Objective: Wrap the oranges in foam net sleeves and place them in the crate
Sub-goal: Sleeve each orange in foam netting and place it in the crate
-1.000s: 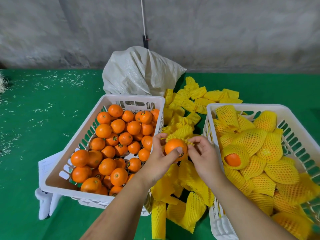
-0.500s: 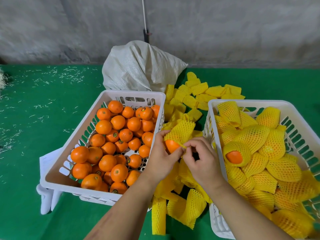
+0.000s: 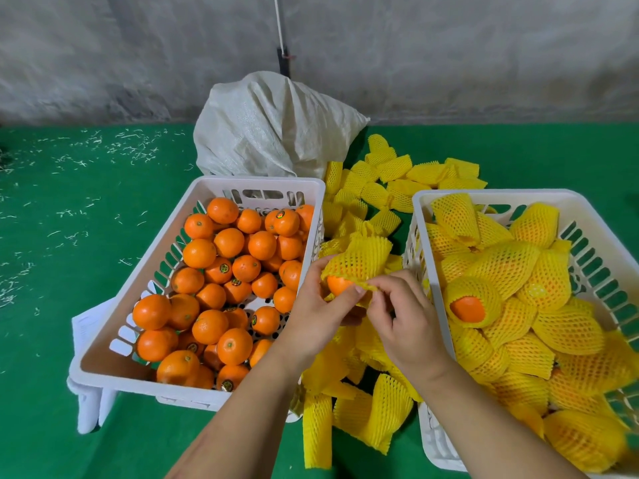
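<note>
Orange, round and glossy-skinned, sits between my fingertips, just above the loose pile of flat yellow foam net sleeves. Stretchy yellow foam mesh sleeve covers its far half; near half bare. My left hand cups the fruit, thumb pinching the sleeve's rim. My right hand pinches the same rim beside that thumb. Fruit: firm, smooth, likely slippery, so hold it from beneath. Foam: light, soft, springy, probably tears if yanked; grip the edge on opposite sides and pull evenly. White slotted plastic crate of wrapped fruit lies just right of my right fingers; white crate of bare oranges left of my left.
</note>
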{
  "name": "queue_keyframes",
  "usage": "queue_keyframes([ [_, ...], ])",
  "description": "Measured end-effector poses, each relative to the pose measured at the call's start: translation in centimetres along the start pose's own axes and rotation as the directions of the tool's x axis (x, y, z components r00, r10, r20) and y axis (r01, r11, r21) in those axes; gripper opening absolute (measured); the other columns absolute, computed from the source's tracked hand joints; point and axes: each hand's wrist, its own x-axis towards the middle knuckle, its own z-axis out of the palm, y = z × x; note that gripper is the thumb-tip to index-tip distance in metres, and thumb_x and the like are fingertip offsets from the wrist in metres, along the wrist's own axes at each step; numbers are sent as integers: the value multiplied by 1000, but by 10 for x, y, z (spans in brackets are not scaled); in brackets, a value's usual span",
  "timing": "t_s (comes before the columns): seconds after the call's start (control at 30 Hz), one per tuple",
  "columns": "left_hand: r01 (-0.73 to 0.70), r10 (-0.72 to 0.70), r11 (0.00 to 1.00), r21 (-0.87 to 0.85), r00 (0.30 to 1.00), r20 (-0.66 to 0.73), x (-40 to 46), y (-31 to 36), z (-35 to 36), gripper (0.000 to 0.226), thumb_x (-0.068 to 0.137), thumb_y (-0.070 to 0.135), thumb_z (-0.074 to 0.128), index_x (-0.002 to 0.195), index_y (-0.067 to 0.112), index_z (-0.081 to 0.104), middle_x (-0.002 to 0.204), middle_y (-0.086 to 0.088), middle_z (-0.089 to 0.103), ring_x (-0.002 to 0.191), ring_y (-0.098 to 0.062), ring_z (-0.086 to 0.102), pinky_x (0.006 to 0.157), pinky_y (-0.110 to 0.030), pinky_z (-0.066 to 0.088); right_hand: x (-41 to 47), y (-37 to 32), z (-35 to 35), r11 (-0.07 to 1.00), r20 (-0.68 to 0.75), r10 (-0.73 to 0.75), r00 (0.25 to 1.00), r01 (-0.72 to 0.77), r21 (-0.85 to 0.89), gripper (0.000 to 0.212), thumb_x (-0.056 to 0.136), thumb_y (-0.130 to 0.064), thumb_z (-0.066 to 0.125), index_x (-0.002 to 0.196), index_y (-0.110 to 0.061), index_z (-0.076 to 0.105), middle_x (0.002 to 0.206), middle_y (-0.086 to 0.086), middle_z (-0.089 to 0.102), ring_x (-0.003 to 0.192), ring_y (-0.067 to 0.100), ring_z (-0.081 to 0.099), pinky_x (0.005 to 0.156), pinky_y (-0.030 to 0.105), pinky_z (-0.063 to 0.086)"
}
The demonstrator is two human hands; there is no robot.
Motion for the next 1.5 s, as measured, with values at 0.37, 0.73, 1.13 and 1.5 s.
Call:
queue_keyframes([
  [0.37,6,-11,998,69,997,71,-1,0,0,68,91,24,80,145,28,40,129,-13,64,114,-36,69,88,-49,62,-1,7,2,991,25,134,991,-135,22,37,105,-23,45,136,-10,60,123,2,49,112,16,55,88,24,50],
  [0.73,-54,61,994,93,995,-79,5,-7,-5,81,76,31,89,142,21,44,123,8,71,113,-13,71,92,-36,61,-2,0,3,934,154,352,923,-358,10,52,94,-31,64,142,-24,44,128,-10,46,109,3,50,81,6,44],
  [1.13,-144,141,982,125,990,32,3,-12,-16,74,90,-13,72,144,28,41,123,12,68,120,-12,66,91,-28,57,-5,-4,-2,944,120,252,960,-271,189,40,86,-28,57,126,-27,54,101,-24,55,97,-7,57,73,2,43],
  [1.5,-269,297,912,311,954,-44,8,-20,-11,75,86,-3,78,144,32,45,121,21,63,111,-7,67,81,-24,58,-3,-11,-11,853,387,331,861,-448,268,29,92,-52,54,108,-29,45,90,-25,50,82,-1,52,66,12,38],
])
